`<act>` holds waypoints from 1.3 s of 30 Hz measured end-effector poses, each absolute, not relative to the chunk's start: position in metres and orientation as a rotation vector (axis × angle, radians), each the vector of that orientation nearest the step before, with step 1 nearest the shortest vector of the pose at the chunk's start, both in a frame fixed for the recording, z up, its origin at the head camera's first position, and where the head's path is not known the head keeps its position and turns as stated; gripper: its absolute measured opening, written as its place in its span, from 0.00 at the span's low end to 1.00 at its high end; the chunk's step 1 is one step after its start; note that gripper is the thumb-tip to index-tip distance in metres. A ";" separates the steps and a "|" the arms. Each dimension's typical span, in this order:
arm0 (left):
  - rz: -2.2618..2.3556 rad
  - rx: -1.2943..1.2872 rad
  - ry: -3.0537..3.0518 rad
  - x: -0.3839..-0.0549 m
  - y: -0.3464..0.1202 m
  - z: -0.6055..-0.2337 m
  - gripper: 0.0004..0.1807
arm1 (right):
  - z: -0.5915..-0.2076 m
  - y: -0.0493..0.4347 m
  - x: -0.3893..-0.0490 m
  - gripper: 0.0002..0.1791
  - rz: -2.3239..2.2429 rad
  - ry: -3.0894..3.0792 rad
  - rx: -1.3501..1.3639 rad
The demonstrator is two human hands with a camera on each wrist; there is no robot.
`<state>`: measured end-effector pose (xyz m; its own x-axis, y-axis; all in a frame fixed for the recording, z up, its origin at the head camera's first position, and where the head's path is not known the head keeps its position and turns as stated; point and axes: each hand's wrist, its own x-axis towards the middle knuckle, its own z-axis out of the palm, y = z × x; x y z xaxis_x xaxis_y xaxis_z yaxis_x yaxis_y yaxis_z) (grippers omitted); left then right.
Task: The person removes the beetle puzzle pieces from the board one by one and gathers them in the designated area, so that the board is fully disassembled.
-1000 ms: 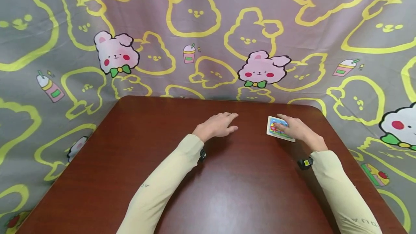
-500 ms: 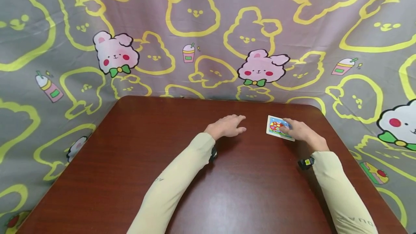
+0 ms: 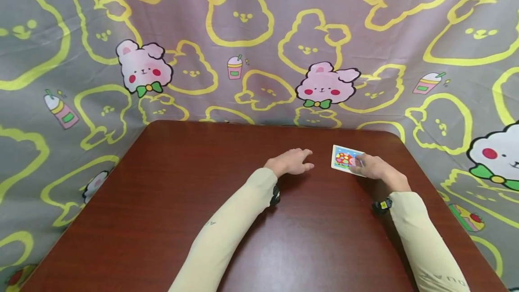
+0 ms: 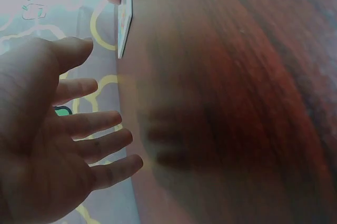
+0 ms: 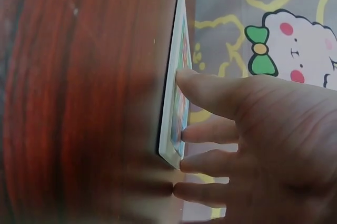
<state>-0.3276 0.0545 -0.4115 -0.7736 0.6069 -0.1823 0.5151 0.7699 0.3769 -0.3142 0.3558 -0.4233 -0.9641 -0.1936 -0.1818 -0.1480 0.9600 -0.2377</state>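
Observation:
A thin picture board (image 3: 343,159) with a white border lies flat on the brown table. Its print shows a red shape with coloured spots on blue and green. My right hand (image 3: 372,166) rests on the board's right part and covers some of the print. In the right wrist view, the thumb and fingertips of that right hand (image 5: 274,129) touch the top of the board (image 5: 176,113) without curling round it. My left hand (image 3: 289,161) is to the left of the board, apart from it, fingers spread and holding nothing. Seen from its own wrist, the left hand (image 4: 58,134) hovers over the wood.
The table (image 3: 162,202) is glossy, with rounded far corners. A grey curtain (image 3: 259,48) with yellow outlines and rabbit faces hangs along its back and sides. Each wrist wears a small dark device, such as the right one's camera (image 3: 382,205).
My left hand has moved right, closer to the board. The right hand has drawn slightly to the right and nearer, uncovering more of the print. The board has hardly moved.

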 end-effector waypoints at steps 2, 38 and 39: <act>0.435 0.851 2.681 -0.327 0.055 -0.412 0.32 | -0.422 0.355 -0.314 0.29 -0.310 2.901 -0.229; 0.115 0.652 2.672 -0.327 0.096 -0.409 0.39 | -0.419 0.308 -0.318 0.40 -0.212 2.891 -0.367; 0.107 0.647 2.671 -0.326 0.097 -0.409 0.38 | -0.419 0.307 -0.318 0.39 -0.213 2.896 -0.378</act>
<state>-0.3263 0.0968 -0.4086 -0.8181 0.4545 -0.3524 0.4248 0.8906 0.1626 -0.3179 0.3070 -0.4191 -0.9445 -0.2675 -0.1909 -0.2368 0.9567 -0.1693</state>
